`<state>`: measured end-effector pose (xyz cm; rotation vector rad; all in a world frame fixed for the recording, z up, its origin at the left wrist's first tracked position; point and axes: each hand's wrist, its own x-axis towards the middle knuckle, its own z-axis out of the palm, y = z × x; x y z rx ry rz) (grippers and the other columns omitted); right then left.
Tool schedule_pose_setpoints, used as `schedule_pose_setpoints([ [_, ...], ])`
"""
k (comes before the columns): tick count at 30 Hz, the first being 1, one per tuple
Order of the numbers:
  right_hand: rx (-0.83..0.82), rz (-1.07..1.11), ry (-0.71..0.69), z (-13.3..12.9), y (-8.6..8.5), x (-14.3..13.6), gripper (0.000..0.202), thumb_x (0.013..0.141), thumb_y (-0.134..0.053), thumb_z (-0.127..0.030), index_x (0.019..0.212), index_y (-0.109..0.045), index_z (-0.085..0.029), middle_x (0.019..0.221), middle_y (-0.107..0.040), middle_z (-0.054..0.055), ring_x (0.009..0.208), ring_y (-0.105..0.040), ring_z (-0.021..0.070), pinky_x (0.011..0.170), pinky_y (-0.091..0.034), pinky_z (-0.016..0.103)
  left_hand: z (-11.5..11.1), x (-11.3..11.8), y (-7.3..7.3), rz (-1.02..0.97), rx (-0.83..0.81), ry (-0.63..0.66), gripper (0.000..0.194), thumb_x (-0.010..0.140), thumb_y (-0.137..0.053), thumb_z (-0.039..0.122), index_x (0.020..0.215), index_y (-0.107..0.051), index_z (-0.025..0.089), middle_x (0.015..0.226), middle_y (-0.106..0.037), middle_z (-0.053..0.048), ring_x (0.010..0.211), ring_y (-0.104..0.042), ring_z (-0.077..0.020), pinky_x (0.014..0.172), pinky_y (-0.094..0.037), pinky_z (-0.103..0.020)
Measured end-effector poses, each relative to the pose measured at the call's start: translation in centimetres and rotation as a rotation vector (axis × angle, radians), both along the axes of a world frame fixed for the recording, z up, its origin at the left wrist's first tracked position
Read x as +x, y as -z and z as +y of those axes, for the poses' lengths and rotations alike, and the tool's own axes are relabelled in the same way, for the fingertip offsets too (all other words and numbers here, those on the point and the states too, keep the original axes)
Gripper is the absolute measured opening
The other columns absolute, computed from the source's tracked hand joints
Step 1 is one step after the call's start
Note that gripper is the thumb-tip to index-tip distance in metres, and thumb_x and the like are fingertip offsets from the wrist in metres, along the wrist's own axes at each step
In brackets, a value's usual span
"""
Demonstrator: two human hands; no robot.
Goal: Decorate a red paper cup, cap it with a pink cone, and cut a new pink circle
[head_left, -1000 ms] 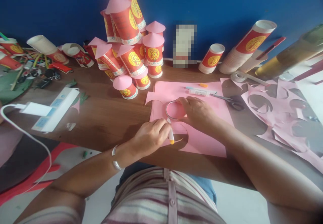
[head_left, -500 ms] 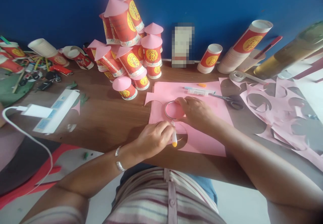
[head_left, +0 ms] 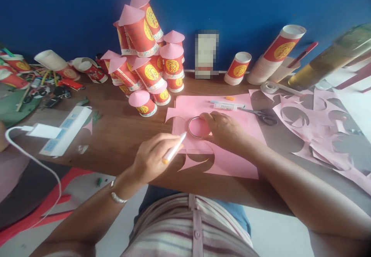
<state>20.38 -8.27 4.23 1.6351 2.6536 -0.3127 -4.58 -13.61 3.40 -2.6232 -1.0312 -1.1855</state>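
My left hand [head_left: 153, 159] is closed around a white marker [head_left: 174, 148] with an orange end, its tip pointing up toward the ring and apart from it. On the pink paper [head_left: 232, 160] lies a thin round ring [head_left: 191, 132], with pink showing through its middle. My right hand [head_left: 224, 129] grips the ring's right edge between thumb and fingers, pressing it to the sheet. Just beyond that hand rest a glue stick [head_left: 226, 106], a light blue pen [head_left: 241, 105], an orange cap [head_left: 230, 98] and scissors [head_left: 266, 118]. Curved cut-outs mark the paper's left side.
Red paper cups with pink cone tops [head_left: 150, 73] stand stacked at the back. A single cup [head_left: 238, 69] and a cup stack [head_left: 272, 58] stand right of them. Pink scraps [head_left: 319, 123] cover the right side; a power strip [head_left: 68, 129] and cable lie left.
My left hand has moved left, away from the ring, and the marker has tilted so its tip points up and right. My right hand still holds the ring in place.
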Motion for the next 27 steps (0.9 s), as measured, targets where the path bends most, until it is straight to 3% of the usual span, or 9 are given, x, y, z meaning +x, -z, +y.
schedule_pose_setpoints([
  [4,0.057,0.076,-0.034,-0.2,0.7,0.4,0.040,0.087,-0.077,-0.022,0.124,-0.062,-0.015,0.119,-0.074,0.018,0.115,-0.068,0.0336,0.090,-0.055,0.040,0.2,-1.8,-0.3,-0.082,-0.003,-0.057,0.026,0.088,-0.076,0.007,0.109,-0.070,0.022,0.101,-0.080,-0.004,0.091,-0.078,-0.0169,0.087,-0.064,-0.029],
  [7,0.093,0.144,-0.077,-0.2,1.2,0.6,0.039,0.088,-0.073,-0.019,0.125,-0.063,-0.016,0.129,-0.073,0.018,0.120,-0.066,0.0331,0.097,-0.056,0.044,0.1,-2.6,-0.2,-0.172,-0.134,-0.105,0.017,0.090,-0.076,0.010,0.102,-0.072,0.022,0.102,-0.077,-0.005,0.096,-0.076,-0.0180,0.088,-0.063,-0.031],
  [10,0.112,0.189,-0.096,-0.3,1.7,0.6,0.042,0.088,-0.073,-0.021,0.129,-0.064,-0.015,0.136,-0.071,0.018,0.124,-0.065,0.0337,0.105,-0.054,0.049,-0.1,-3.0,0.0,-0.376,-0.457,-0.131,0.005,0.093,-0.074,0.021,0.097,-0.073,0.021,0.099,-0.074,-0.005,0.094,-0.073,-0.0181,0.083,-0.062,-0.030],
  [13,0.119,0.202,-0.090,-0.3,1.9,0.6,0.044,0.089,-0.072,-0.022,0.131,-0.064,-0.015,0.137,-0.070,0.019,0.125,-0.065,0.0350,0.106,-0.055,0.052,-0.2,-3.4,0.3,-0.665,-0.839,-0.102,0.018,0.092,-0.076,0.034,0.100,-0.071,0.019,0.096,-0.073,-0.005,0.086,-0.074,-0.0178,0.080,-0.062,-0.030],
  [16,0.108,0.210,-0.082,-0.4,1.9,0.6,0.047,0.089,-0.072,-0.022,0.135,-0.064,-0.015,0.138,-0.070,0.018,0.126,-0.065,0.0355,0.106,-0.055,0.054,-0.2,-3.7,0.4,-0.867,-1.036,-0.080,0.027,0.087,-0.082,0.039,0.099,-0.069,0.018,0.093,-0.072,-0.004,0.080,-0.074,-0.0173,0.080,-0.062,-0.032],
  [21,0.078,0.234,-0.067,-0.5,1.7,0.7,0.055,0.087,-0.078,-0.023,0.140,-0.063,-0.018,0.146,-0.066,0.016,0.134,-0.061,0.0341,0.110,-0.055,0.053,0.2,-3.6,0.1,-0.846,-1.086,-0.059,0.025,0.087,-0.081,0.039,0.091,-0.070,0.017,0.088,-0.070,-0.004,0.081,-0.071,-0.0172,0.078,-0.061,-0.030],
  [27,0.059,0.275,-0.050,-0.6,1.3,0.7,0.056,0.087,-0.080,-0.030,0.140,-0.064,-0.019,0.144,-0.068,0.014,0.133,-0.062,0.0331,0.110,-0.055,0.052,2.0,-2.5,-1.1,-0.754,-1.050,0.058,0.023,0.088,-0.081,0.037,0.089,-0.072,0.016,0.084,-0.070,-0.004,0.079,-0.070,-0.0172,0.077,-0.060,-0.030],
])
